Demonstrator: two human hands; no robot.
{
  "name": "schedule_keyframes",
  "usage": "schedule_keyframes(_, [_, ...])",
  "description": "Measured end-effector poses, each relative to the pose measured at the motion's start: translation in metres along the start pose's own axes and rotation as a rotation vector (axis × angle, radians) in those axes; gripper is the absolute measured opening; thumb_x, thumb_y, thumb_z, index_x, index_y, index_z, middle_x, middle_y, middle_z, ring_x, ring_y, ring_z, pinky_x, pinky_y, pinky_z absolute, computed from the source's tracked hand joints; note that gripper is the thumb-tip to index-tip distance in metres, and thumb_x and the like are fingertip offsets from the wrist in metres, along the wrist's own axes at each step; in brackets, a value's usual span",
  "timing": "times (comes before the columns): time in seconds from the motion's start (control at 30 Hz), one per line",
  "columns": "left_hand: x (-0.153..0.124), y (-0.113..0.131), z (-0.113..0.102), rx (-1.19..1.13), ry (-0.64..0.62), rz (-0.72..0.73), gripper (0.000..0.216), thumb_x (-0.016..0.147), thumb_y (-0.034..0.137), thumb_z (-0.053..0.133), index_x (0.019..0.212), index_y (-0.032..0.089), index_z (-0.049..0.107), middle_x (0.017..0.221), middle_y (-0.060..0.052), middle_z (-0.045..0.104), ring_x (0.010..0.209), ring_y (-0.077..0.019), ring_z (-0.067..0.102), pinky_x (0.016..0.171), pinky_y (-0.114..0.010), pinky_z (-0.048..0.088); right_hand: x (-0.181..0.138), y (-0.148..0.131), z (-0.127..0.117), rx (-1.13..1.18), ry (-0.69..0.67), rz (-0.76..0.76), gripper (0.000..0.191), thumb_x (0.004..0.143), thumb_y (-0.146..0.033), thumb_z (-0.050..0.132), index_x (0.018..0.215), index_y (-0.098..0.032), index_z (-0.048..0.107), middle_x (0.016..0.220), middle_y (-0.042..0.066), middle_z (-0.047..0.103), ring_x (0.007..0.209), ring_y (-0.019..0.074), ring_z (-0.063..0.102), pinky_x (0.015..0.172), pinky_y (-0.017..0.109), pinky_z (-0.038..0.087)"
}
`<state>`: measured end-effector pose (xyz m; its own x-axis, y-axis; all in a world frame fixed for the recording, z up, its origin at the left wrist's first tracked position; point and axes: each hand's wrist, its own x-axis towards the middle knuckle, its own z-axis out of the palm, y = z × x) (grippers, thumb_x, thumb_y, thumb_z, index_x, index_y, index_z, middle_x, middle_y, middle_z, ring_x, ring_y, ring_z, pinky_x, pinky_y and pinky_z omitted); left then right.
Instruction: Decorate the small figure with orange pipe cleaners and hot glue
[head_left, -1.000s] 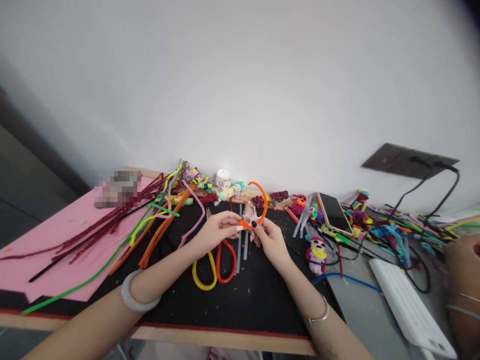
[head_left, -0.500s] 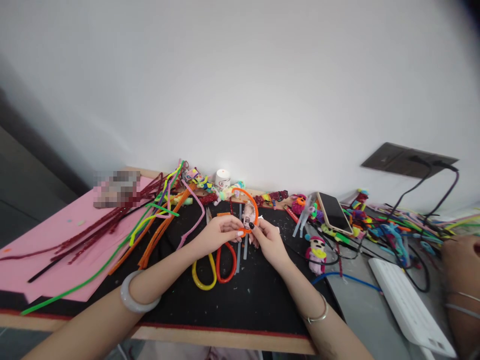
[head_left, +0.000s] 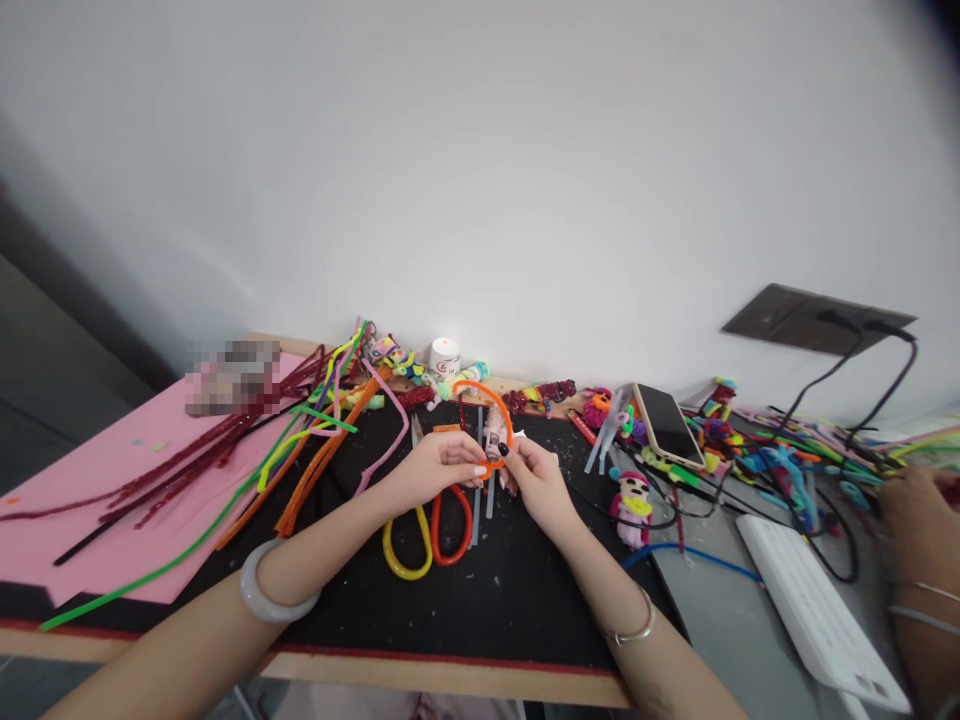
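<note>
handicraft work corner, bench [head_left: 450, 677] against plain white wall [head_left: 480, 180], bundles of coloured pipe cleaners [head_left: 319, 475], scissors [head_left: 429, 545] with yellow and red handles, small fuzzy doll [head_left: 634, 508], wall socket [head_left: 787, 315] with plugged-in cables

The bent stem [head_left: 509, 430] is bright orange; the right hand [head_left: 541, 492] shows a black nail (the left hand [head_left: 441, 468] has a white one). The scissors [head_left: 407, 574] have one yellow handle loop and one red. The mat [head_left: 525, 600] is black with a red border, the sheet [head_left: 142, 500] pink, the thin stems [head_left: 210, 432] glittery dark red. The doll [head_left: 634, 506] mixes pink, magenta and yellow. The wall plate [head_left: 787, 315] is dark grey, the power strip [head_left: 817, 610] white, the bangle [head_left: 259, 588] milky grey.
</note>
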<state>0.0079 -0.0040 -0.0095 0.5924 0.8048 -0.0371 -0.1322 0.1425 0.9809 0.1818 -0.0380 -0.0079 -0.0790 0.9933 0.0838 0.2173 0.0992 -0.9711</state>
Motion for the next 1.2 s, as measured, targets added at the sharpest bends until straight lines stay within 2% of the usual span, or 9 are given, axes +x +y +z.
schedule_keyframes(0.33, [-0.001,-0.004,-0.001,-0.002,-0.117,-0.034,0.022,0.068,0.025,0.071,0.081,0.012,0.06,0.073,-0.004,0.067,0.068,-0.0148,0.065,0.069,-0.031,0.054,0.0,0.005,0.0,-0.064,-0.006,-0.005,0.032,0.086,-0.044,0.044,0.065,-0.02,0.047,0.047,-0.006,0.041,0.041,0.0095,0.035,0.043,0.022,0.028])
schedule_keyframes(0.43, [0.0,-0.005,-0.001,-0.009,-0.034,-0.02,0.023,0.068,0.026,0.071,0.083,0.013,0.06,0.074,-0.004,0.067,0.067,-0.0141,0.064,0.068,-0.029,0.053,-0.001,0.002,-0.004,-0.163,0.114,-0.073,0.023,0.088,-0.036,0.04,0.075,-0.021,0.051,0.057,-0.003,0.049,0.048,0.0117,0.043,0.048,0.023,0.034])
schedule_keyframes(0.5, [0.001,-0.004,-0.002,-0.022,0.044,0.004,0.024,0.068,0.027,0.07,0.084,0.013,0.06,0.076,-0.003,0.067,0.066,-0.0129,0.064,0.068,-0.028,0.053,0.0,0.0,-0.007,-0.311,0.249,-0.15,0.015,0.086,-0.026,0.039,0.091,-0.02,0.052,0.074,0.002,0.057,0.063,0.015,0.051,0.06,0.026,0.04])
schedule_keyframes(0.57, [0.002,-0.002,-0.003,-0.037,0.108,0.025,0.025,0.068,0.027,0.07,0.087,0.014,0.059,0.077,-0.003,0.067,0.067,-0.0123,0.063,0.069,-0.027,0.052,0.002,0.0,-0.011,-0.511,0.36,-0.212,0.024,0.078,-0.016,0.042,0.101,-0.018,0.051,0.091,0.007,0.058,0.08,0.0193,0.053,0.073,0.031,0.041])
schedule_keyframes(0.67, [0.002,0.0,-0.005,-0.072,0.18,0.038,0.028,0.067,0.027,0.072,0.088,0.014,0.059,0.081,-0.003,0.067,0.07,-0.0125,0.064,0.071,-0.028,0.052,0.003,0.003,-0.013,-0.803,0.359,-0.183,0.041,0.067,-0.011,0.046,0.107,-0.017,0.05,0.108,0.011,0.054,0.098,0.0258,0.048,0.082,0.038,0.038])
schedule_keyframes(0.83, [0.004,-0.003,-0.006,-0.129,0.234,0.054,0.027,0.067,0.025,0.071,0.089,0.014,0.059,0.085,-0.002,0.066,0.072,-0.0119,0.064,0.075,-0.028,0.052,0.002,0.008,-0.011,-1.043,0.248,-0.021,0.051,0.069,-0.019,0.051,0.119,-0.019,0.046,0.112,0.012,0.053,0.1,0.0292,0.046,0.079,0.041,0.037])
schedule_keyframes(0.93, [0.004,-0.005,-0.007,-0.142,0.255,0.071,0.026,0.068,0.025,0.071,0.09,0.015,0.06,0.084,-0.001,0.065,0.071,-0.0107,0.063,0.073,-0.026,0.051,0.004,0.01,-0.012,-1.05,0.245,-0.01,0.047,0.07,-0.022,0.053,0.117,-0.019,0.049,0.107,0.011,0.057,0.097,0.0288,0.048,0.078,0.04,0.037])
schedule_keyframes(1.03, [0.005,-0.003,-0.009,-0.151,0.301,0.08,0.025,0.068,0.026,0.071,0.088,0.016,0.061,0.081,0.0,0.064,0.07,-0.0094,0.062,0.071,-0.024,0.05,0.007,0.012,-0.018,-0.949,0.265,-0.045,0.039,0.071,-0.023,0.053,0.109,-0.018,0.055,0.103,0.01,0.06,0.094,0.0267,0.051,0.078,0.037,0.038])
schedule_keyframes(1.2, [0.007,-0.002,-0.013,-0.183,0.384,0.112,0.026,0.066,0.026,0.072,0.088,0.016,0.062,0.08,0.0,0.064,0.072,-0.0098,0.061,0.073,-0.024,0.049,0.013,0.017,-0.024,-0.523,0.313,-0.069,0.027,0.076,-0.029,0.052,0.095,-0.014,0.063,0.086,0.008,0.065,0.078,0.0209,0.057,0.069,0.029,0.043])
